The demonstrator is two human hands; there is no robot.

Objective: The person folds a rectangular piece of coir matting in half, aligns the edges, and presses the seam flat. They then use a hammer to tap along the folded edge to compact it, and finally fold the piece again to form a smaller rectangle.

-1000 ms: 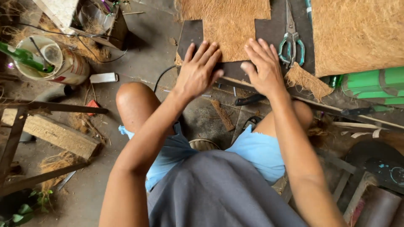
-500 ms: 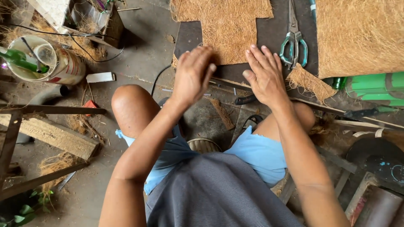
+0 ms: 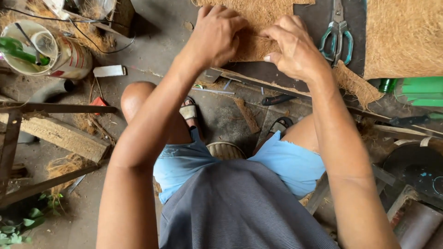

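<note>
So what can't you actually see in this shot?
- Fibre mat: its near edge is under the left hand and right hand, and the top of the head view cuts it off.
- Scissors: the top edge crops the blade tips.
- Tin can: its contents are too cluttered to identify.

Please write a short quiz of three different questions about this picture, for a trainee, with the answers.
1. True or false: both hands rest on the brown coir fibre sheet.
2. Which tool lies just beside the right hand? A) hammer B) teal-handled metal scissors C) paintbrush
3. Fill in: beside the left hand, further off on the floor, stands a round tin can holding a green ____.

Key: 1 true; 2 B; 3 bottle.
</note>
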